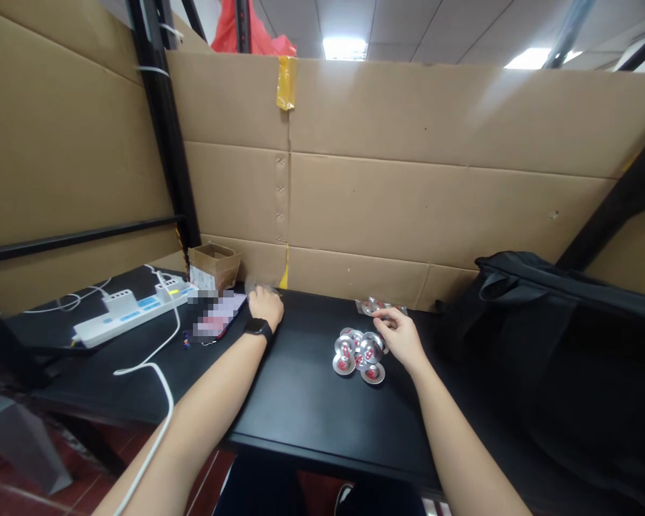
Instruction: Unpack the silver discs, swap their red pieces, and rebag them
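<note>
A cluster of several small silver discs with red centres (357, 355) lies on the black table (306, 401). My right hand (399, 335) rests just right of the cluster, fingers curled on a silvery piece from a second small pile (370, 307) behind it. My left hand (266, 307), with a black watch (258, 328) on the wrist, reaches to the back of the table. Its fingers are curled over something clear and blurred near the cardboard wall; I cannot make out what.
A small open cardboard box (213, 265) stands at the back left. A white power strip (132, 312) with white cables lies at the left. A black bag (559, 322) fills the right side. Cardboard walls (408, 179) enclose the table.
</note>
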Tool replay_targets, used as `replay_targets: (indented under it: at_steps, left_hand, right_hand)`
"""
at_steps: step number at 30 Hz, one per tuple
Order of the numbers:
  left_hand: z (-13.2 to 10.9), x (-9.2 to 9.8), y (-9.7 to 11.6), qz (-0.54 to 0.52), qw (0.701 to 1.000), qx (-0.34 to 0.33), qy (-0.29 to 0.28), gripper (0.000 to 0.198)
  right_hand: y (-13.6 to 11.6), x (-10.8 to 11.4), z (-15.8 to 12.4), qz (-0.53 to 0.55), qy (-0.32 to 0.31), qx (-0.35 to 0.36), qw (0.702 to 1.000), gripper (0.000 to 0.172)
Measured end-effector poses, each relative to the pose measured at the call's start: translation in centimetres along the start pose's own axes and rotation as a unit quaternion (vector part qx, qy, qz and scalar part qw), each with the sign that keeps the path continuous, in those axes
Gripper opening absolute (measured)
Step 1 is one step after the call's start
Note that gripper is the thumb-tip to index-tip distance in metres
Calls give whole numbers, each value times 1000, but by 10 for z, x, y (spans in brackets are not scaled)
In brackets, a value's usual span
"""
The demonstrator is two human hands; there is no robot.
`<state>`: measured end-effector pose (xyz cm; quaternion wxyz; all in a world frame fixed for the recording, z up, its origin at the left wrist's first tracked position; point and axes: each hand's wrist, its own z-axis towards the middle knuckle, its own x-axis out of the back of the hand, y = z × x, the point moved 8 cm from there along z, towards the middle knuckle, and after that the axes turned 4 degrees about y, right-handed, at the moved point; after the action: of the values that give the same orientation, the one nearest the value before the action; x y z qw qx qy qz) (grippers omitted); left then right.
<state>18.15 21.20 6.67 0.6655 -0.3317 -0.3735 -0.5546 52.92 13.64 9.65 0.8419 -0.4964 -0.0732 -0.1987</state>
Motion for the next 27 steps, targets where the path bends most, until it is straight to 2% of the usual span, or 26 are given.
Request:
replay_targets:
  at_steps: [12,15,20,27]
  left_hand:
    - [-8,0,0,-10,1000,23,-15,42]
    - [-7,0,-5,2,999,40,-18,44]
    - [-7,2,-13,-3,999,49,9,46]
    - [-4,-5,-21,19,997,69,2,47]
  right_hand:
    - [1,1,-3,7,-5,-46,999,29]
    - [1,0,-2,8,-8,-40,999,27]
    - [0,1,-1,-2,-4,-21,1000,27]
    - [0,1,0,-14,-6,-14,1000,26]
